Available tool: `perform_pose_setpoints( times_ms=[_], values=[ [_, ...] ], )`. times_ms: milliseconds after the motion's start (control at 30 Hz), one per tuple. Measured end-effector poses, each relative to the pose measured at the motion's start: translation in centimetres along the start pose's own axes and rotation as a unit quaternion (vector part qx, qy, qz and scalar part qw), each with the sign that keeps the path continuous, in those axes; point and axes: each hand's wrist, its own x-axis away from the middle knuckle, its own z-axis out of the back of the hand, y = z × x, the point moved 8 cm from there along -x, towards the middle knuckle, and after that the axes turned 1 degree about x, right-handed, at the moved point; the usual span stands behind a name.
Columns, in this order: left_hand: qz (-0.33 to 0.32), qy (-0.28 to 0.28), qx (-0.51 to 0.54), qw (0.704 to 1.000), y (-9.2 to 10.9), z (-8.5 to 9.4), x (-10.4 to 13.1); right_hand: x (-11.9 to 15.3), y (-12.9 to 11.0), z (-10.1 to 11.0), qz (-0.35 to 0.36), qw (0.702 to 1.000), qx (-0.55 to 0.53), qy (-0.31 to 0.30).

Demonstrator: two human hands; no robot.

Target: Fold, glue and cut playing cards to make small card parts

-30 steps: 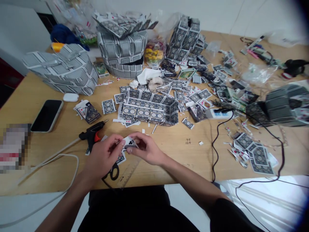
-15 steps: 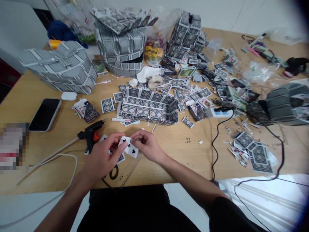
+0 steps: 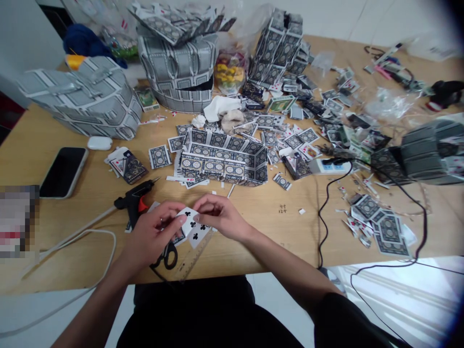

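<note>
Near the front edge of the bench (image 3: 261, 224): one club card (image 3: 197, 236), pinched from both sides

Biggest worry, I reckon, is a skewed crease — the card looks bent, and uneven thumb pressure could pull it off line or let it slip. Can't tell if it's one piece or two overlapping. Next worry: the glue gun (image 3: 132, 196) at ten o'clock from the card, just beside the left hand (image 3: 154, 237). A careless knuckle could shove it, and I can't tell if it's hot. The scissors (image 3: 170, 248) at seven o'clock and the clear ruler (image 3: 192, 259) at six are close too, so a low hand might snag them.

Grip-wise, the left hand has thumb and fingers closed narrow on the card's ten o'clock side; the right hand (image 3: 224, 218) pinches it at one o'clock, thumb on the face — no wide gap in either.
</note>
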Motion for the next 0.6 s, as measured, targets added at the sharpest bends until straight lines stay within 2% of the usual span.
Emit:
perform_pose_setpoints(
  times_ms=[400,500,600],
  values=[
    [0.031,-0.020,0.227,0.973,-1.4,-0.8,0.0,0.1,0.1,0.2,-0.020,0.999,-0.040,0.027],
    [0.026,-0.007,0.208,0.978,-0.9,-0.8,-0.1,0.1,0.3,0.3,-0.037,0.997,-0.062,0.026],
    [-0.001,0.019,0.127,0.992,0.1,-0.4,-0.1,0.1,0.5,0.4,-0.058,0.996,-0.066,0.030]
  ],
)
